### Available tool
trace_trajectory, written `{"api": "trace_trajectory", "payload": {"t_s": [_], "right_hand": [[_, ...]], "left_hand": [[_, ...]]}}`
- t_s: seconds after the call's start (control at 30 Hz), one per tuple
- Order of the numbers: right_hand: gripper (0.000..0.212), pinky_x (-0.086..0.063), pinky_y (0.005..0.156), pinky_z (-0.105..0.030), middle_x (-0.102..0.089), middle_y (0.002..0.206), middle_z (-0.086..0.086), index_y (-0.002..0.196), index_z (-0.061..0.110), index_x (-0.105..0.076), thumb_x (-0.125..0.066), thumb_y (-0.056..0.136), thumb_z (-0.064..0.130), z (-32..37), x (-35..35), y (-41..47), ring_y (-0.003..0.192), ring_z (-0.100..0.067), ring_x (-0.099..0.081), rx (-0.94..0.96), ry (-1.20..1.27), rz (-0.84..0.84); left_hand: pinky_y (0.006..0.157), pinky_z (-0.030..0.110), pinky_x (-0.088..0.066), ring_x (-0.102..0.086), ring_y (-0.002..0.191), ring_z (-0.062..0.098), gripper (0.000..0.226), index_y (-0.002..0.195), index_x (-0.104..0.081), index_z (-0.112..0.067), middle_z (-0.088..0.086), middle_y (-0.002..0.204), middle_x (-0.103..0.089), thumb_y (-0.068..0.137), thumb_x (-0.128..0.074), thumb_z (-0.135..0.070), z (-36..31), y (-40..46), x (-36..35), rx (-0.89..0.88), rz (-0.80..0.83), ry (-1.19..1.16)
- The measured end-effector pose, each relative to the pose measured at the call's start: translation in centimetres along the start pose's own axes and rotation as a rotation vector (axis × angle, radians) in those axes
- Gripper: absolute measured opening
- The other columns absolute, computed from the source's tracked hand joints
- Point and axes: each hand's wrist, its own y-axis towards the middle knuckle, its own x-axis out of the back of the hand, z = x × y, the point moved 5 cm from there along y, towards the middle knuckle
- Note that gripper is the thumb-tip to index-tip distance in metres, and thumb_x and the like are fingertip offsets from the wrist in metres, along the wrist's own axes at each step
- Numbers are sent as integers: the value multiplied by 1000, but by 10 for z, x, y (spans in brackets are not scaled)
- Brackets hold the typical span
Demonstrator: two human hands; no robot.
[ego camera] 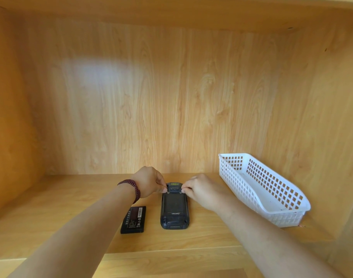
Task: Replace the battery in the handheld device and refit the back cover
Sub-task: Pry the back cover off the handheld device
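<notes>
A dark handheld device [174, 209] lies face down on the wooden shelf, its back cover with the "urovo" lettering on top. My left hand [149, 182] pinches the far left corner of the device near a screw. My right hand [203, 190] pinches the far right corner. Both sets of fingertips touch the cover's top edge. A flat black battery [134, 219] with a printed label lies loose on the shelf, just left of the device and apart from it.
A white plastic lattice basket [258, 189] stands at the right, angled toward the back wall. The shelf [71, 207] is boxed in by wooden walls at the back and both sides. A dark red bead bracelet [132, 189] circles my left wrist.
</notes>
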Motion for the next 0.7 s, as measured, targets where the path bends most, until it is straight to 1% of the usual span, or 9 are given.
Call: {"api": "trace_trajectory", "payload": {"t_s": [0.07,0.13,0.2,0.4,0.47,0.6,0.7], "right_hand": [[25,-50,76,-24,-70,110,3,105,18,-76,-53,100,24,-3,-1,-1,93,-13,-64,-9,32,-10],[23,-54,79,-30,-70,108,3,102,18,-76,-54,99,24,-6,-3,-2,92,-14,-66,-21,61,-16],[23,-56,79,-36,-71,106,2,100,18,-77,-55,99,25,-8,-4,-2,91,-16,-67,-27,71,-15],[23,-53,74,-27,-71,104,4,99,18,-77,-56,99,24,-6,-3,-3,86,-13,-65,-21,83,-21],[23,-51,75,-26,-71,104,3,100,18,-77,-55,99,25,-5,-2,-4,88,-12,-65,-12,78,-27],[25,-52,77,-30,-71,102,2,95,14,-77,-54,99,24,-5,-3,-4,87,-13,-65,11,50,-33],[26,-53,72,-34,-69,94,-1,86,11,-73,-53,100,21,-6,-5,-3,80,-16,-63,30,9,-46]], "left_hand": [[92,26,-51,-63,95,9,11,88,-78,-18,-4,96,-72,79,-76,-24,0,0,0,-6,0,6],[93,26,-51,-62,96,8,11,88,-78,-19,-5,96,-72,80,-75,-24,0,0,1,-15,0,6],[93,26,-51,-62,96,8,10,89,-78,-19,-5,96,-72,81,-75,-25,0,-1,0,-26,-2,14],[95,28,-51,-63,97,9,10,87,-79,-19,-4,96,-72,80,-76,-25,3,0,0,-31,-4,7],[95,27,-50,-63,98,9,12,88,-79,-18,-4,96,-72,79,-77,-25,2,0,0,-30,-8,3],[93,24,-49,-63,97,9,13,90,-78,-16,-3,96,-73,81,-75,-24,-1,0,0,-54,-18,29],[92,23,-51,-63,96,8,14,92,-78,-16,-3,97,-73,82,-73,-24,-3,-2,-1,-75,-31,69]]}}
